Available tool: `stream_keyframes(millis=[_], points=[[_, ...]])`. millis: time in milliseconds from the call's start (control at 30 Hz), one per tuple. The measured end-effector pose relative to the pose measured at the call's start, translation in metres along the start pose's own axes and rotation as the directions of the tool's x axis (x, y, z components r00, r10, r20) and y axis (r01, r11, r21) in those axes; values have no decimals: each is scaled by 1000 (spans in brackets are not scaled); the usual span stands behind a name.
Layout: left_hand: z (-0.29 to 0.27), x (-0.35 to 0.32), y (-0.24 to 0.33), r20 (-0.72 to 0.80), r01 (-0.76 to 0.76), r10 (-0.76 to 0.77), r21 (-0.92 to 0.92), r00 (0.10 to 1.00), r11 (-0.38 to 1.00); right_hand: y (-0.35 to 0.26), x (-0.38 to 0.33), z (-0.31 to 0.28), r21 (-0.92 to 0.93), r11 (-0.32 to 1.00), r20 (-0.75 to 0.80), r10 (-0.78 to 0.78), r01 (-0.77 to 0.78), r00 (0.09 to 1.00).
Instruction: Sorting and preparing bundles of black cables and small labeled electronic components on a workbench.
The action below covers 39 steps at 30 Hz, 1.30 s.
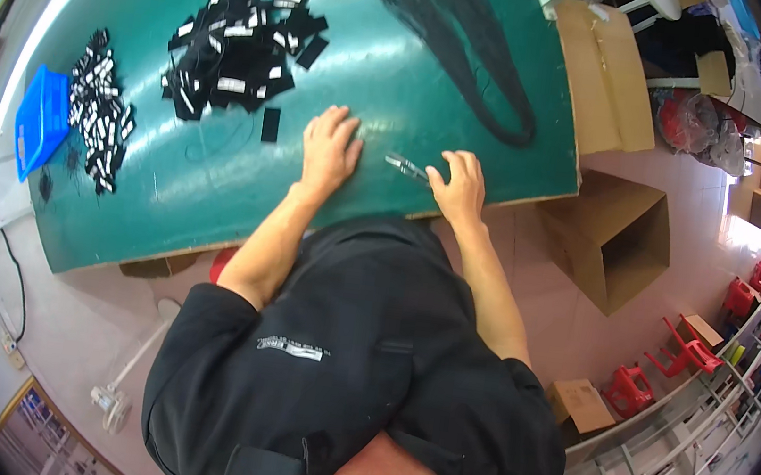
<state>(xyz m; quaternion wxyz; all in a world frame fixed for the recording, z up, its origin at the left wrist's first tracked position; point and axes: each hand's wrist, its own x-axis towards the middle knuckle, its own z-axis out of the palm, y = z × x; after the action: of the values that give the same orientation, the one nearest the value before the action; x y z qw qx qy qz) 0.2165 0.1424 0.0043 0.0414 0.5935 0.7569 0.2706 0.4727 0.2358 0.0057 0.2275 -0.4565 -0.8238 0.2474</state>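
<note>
Pointing toward the flattened left hand (pixel 328 153), metal snips (pixel 404 165) sit in the right hand's (pixel 462 189) grasp.

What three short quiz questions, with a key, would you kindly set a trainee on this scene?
1. What colour is the plastic bin at the table's left end: A red, B green, C blue?
2. True or false: the metal snips are nearer the right hand than the left hand.
3. Complete: a single black rectangle lies between the left hand and the ____.
Key: 1 C; 2 true; 3 black pile.
</note>
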Motion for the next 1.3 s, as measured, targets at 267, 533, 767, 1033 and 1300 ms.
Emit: stream_keyframes(millis=[267,533,767,1033,1300], points=[[-15,-64,-31,-93,192,-185,65,978,979,-8,2,6,-70,988,110,-126,134,986],[-16,-91,-30,-182,269,-247,113,952,956,-9,-7,12,-63,973,194,-207,222,959],[-17,-90,-33,-221,282,-255,100,941,954,-11,-5,14,-73,961,212,-247,268,946],[-22,-94,-39,-239,271,-263,1,935,963,-34,9,51,-120,962,164,-226,247,960],[-78,-131,-101,-227,260,-313,-235,922,937,-37,-7,71,-182,977,9,-110,110,994]])
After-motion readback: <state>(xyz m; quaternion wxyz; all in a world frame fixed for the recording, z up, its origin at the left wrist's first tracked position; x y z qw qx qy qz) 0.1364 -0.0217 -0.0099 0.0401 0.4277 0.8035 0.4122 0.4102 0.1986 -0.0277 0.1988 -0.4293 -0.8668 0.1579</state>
